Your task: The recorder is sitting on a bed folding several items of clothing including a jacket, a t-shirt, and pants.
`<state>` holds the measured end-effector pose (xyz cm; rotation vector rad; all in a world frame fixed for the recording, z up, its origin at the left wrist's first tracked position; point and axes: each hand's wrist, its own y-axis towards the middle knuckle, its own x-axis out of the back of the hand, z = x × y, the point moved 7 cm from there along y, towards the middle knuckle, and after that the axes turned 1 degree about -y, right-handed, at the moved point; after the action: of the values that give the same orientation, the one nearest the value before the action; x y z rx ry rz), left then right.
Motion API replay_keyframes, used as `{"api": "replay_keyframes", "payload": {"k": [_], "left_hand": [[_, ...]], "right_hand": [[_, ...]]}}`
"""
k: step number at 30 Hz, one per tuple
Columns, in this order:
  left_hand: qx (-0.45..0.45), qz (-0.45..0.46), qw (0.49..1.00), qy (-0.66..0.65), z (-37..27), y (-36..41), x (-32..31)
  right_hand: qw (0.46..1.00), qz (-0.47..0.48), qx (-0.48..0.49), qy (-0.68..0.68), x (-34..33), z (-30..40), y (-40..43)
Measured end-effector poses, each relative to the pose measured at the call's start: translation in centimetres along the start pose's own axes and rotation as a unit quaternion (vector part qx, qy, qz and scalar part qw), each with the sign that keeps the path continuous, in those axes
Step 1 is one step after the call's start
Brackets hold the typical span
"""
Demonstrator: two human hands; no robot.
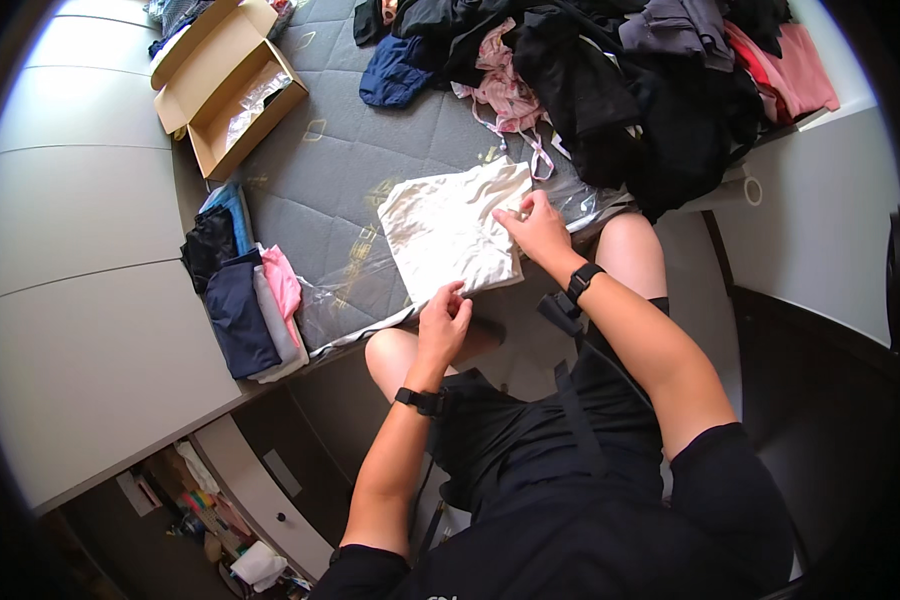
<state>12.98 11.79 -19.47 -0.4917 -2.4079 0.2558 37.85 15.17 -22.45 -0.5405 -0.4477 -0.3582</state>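
Note:
A white garment (457,225), folded into a rough square with wrinkles across it, lies at the near edge of a grey mattress (345,157). My right hand (544,232) is over the garment's right side, thumb and fingers apart, with the fingertips at the cloth. Just at the lower edge of the cloth is my left hand (444,326), its fingers loosely curved and spread from the thumb. No cloth shows pinched in either hand. Whether the left fingertips touch the garment is hard to tell.
Folded clothes (244,322) are stacked at the left on the mattress edge. Behind them stands an opened cardboard box (232,97) with clear plastic inside. A loose heap of mostly dark clothes (585,97) covers the far right, including a pink patterned garment (506,90) with dangling straps.

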Motion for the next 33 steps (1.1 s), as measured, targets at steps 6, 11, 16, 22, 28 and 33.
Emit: {"api": "replay_keyframes", "payload": {"k": [6,11,16,22,28,33], "left_hand": [[-0.061,-0.054,0.996,0.038,-0.7,-0.2,0.2],[-0.083,-0.076,0.986,0.127,1.3,-0.9,1.4],[0.003,-0.080,0.994,0.076,2.1,-0.5,3.3],[0.131,-0.193,0.972,-0.015,6.8,-0.2,6.0],[0.214,-0.178,0.953,-0.119,10.8,0.4,4.3],[0.250,-0.152,0.930,-0.222,10.3,0.0,3.7]], "right_hand": [[0.997,0.021,-0.068,0.042,-1.2,-6.1,2.4],[0.990,0.024,-0.117,0.075,0.0,-7.1,-0.4],[0.985,0.002,-0.123,0.118,-0.4,-7.5,-2.9],[0.996,0.057,-0.037,-0.052,-3.9,-5.1,-6.2],[1.000,0.017,-0.021,-0.001,-5.2,-5.5,-5.7],[0.998,0.052,-0.011,-0.042,-5.4,-5.9,-5.3]]}}
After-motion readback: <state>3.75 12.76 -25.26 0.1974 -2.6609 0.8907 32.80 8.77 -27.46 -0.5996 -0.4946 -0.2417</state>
